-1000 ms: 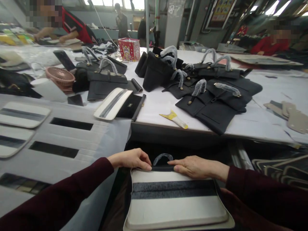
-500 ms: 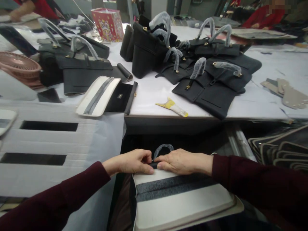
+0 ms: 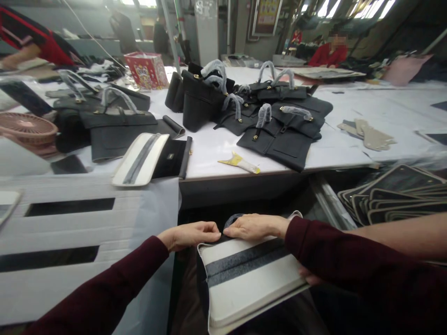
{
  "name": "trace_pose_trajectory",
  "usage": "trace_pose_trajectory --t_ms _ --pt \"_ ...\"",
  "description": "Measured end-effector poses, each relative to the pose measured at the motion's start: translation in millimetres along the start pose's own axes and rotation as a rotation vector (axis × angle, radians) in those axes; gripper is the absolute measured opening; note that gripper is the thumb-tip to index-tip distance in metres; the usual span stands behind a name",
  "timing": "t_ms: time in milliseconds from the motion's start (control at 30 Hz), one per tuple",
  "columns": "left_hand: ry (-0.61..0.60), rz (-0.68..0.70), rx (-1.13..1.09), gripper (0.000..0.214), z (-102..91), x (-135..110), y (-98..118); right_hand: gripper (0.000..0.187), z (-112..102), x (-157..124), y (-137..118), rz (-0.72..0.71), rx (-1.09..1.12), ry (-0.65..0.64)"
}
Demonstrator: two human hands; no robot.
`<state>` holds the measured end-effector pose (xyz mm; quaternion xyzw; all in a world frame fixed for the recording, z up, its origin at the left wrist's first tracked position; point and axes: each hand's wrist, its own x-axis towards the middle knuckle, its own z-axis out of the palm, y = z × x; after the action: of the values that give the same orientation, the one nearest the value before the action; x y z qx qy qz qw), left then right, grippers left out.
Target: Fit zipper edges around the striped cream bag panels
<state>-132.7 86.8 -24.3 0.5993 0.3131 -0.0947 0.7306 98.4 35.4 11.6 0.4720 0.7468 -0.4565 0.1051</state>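
Observation:
A white board with a dark grey stripe point(image 3: 244, 279) lies tilted on my lap, set in a black bag whose rim point(image 3: 223, 236) shows at the board's far edge. My left hand point(image 3: 190, 235) is closed, its fingertips pinching that black rim from the left. My right hand point(image 3: 254, 226) lies closed on the same rim from the right, almost touching the left. A plastic-wrapped handle point(image 3: 232, 217) peeks up behind my fingers. Another person's bare forearm point(image 3: 401, 232) comes in from the right, and their fingers point(image 3: 309, 278) hold the board's right edge.
The white table point(image 3: 349, 149) ahead carries several black handbags point(image 3: 279, 135) with wrapped handles, a second striped board point(image 3: 139, 158), a yellow scrap point(image 3: 240, 163), a red box point(image 3: 145, 70) and a pink fan point(image 3: 26, 128). Flat dark panels point(image 3: 394, 195) are stacked at right. People work in the background.
My hands have slid together along the black rim toward its middle. The board has tilted and turned left, and another person's arm has come in from the right to hold it.

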Motion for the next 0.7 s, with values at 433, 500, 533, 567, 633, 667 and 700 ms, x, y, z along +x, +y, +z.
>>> trace_pose_trajectory --t_ms 433,500,533,567,633,667,700 --pt "0.057 0.131 0.172 0.034 -4.0 4 13 0.033 -16 -23 -41 0.057 -0.192 0.283" --pt "0.152 0.219 0.346 0.026 2.6 2 22 0.029 -4 -51 -60 -0.042 -0.077 0.649" --pt "0.220 0.267 0.453 0.019 10.0 -1 28 0.027 8 -65 -70 -0.121 0.033 0.883" --pt "0.293 0.313 0.554 0.014 20.5 -6 33 0.026 24 -77 -79 -0.172 0.165 1.133" --pt "0.416 0.401 0.720 0.010 49.4 -18 42 0.026 64 -95 -90 -0.158 0.401 1.538" --pt "0.439 0.435 0.759 0.010 66.5 -24 44 0.031 85 -99 -91 -0.121 0.537 1.674" --pt "0.433 0.463 0.776 0.009 84.0 -30 46 0.037 106 -102 -88 -0.074 0.682 1.770"
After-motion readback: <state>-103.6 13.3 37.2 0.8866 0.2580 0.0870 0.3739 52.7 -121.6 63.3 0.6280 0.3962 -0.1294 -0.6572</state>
